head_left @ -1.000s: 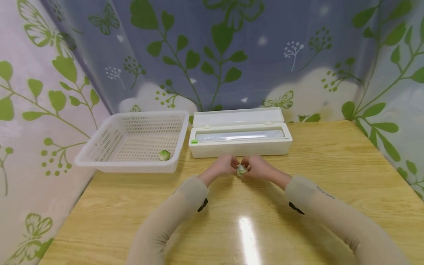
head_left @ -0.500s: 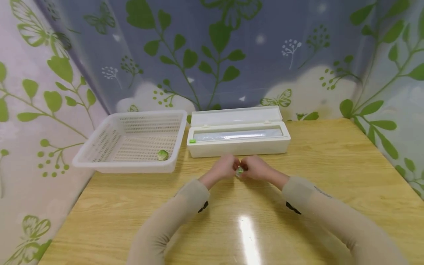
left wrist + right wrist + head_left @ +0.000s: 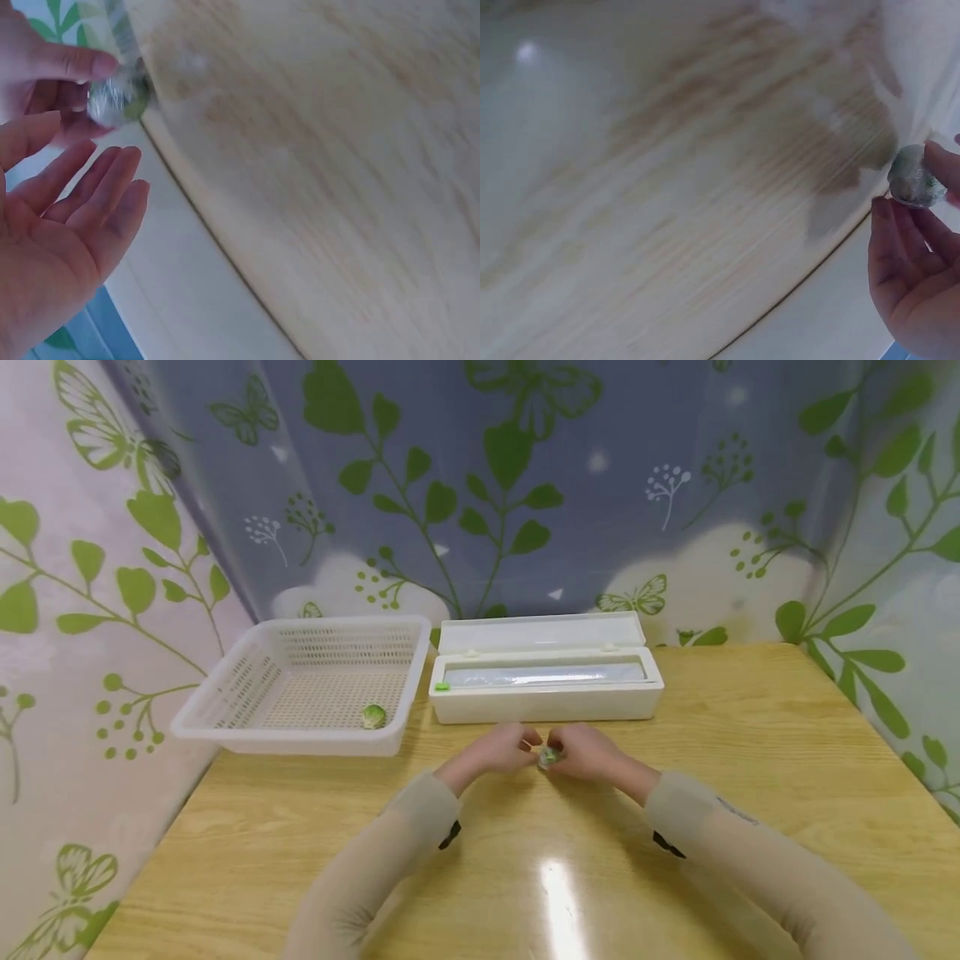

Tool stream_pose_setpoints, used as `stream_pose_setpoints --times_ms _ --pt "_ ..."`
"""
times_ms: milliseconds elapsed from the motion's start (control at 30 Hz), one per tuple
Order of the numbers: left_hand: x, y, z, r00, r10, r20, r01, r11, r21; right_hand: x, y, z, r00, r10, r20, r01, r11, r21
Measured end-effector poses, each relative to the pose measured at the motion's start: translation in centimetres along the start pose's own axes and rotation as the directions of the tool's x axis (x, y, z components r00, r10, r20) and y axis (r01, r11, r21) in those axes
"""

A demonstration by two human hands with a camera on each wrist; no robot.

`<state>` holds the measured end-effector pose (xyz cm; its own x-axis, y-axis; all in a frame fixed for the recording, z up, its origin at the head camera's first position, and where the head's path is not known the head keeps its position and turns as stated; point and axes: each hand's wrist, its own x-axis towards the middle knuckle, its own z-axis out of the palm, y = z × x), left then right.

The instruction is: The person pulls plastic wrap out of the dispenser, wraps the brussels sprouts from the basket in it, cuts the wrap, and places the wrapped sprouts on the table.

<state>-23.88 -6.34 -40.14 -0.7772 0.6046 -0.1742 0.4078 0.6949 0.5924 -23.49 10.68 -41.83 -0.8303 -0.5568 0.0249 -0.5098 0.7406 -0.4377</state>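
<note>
Wrapped sprout, head view: the small green ball point(image 3: 547, 758) sits between the two hands, at the right hand's fingertips and low over the bench point(image 3: 750, 718), where both hands can plausibly work it.
Right hand, head view: its fingers point(image 3: 588, 753) curl in on the sprout from the right.
Left hand, head view: it point(image 3: 510, 748) faces the sprout from the other side; contact is too small to tell here.
White box, head view: just beyond both hands, long side toward them point(image 3: 547, 706), its lid point(image 3: 540, 631) tipped back, apparently so the film roll point(image 3: 547, 676) inside lies within reach.
Basket, head view: beyond and left of the left hand point(image 3: 300, 743), probably kept aside to leave the hands room; one bare sprout point(image 3: 373, 717) lies in its near right corner, the part nearest the hands.
Left hand, left wrist view: palm turned up, fingers loosely spread, holding nothing and apart from the wrapped sprout; perhaps making way for the other hand's grip.
Right hand, right wrist view: thumb over the ball, fingers beneath, pinching it; a fingertip hold likely suits something so small and round.
Clear film, right wrist view: shiny and creased around the sprout point(image 3: 915, 178); its ends cannot be made out.
</note>
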Motion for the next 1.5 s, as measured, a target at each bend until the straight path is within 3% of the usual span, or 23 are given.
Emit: stream_pose_setpoints --times_ms 200,433,600,1000,1500 --pt "-1.1 -0.7 -0.7 0.997 0.014 -0.075 -0.019 0.998 -0.054 -0.9 1.2 -0.8 0.996 0.088 0.022 -0.089 0.995 0.048" --pt "-2.6 -1.8 -1.4 0.986 0.054 -0.160 -0.052 0.999 0.014 -2.5 3.4 -2.6 0.991 0.126 -0.040 -0.119 0.983 0.137" --pt "-3.5 -2.8 -1.6 0.977 0.076 -0.198 -0.067 0.996 0.054 -4.0 5.8 -4.0 0.984 0.160 -0.077 -0.148 0.979 0.140" --pt "-4.7 -4.4 -2.0 0.978 0.033 -0.206 -0.018 0.997 0.075 -7.8 11.2 -6.6 0.961 0.250 -0.115 -0.244 0.967 0.068" --pt "-4.6 -4.7 -2.2 0.983 0.046 -0.178 -0.026 0.993 0.116 -8.2 13.3 -6.6 0.958 0.270 -0.100 -0.274 0.962 -0.020"
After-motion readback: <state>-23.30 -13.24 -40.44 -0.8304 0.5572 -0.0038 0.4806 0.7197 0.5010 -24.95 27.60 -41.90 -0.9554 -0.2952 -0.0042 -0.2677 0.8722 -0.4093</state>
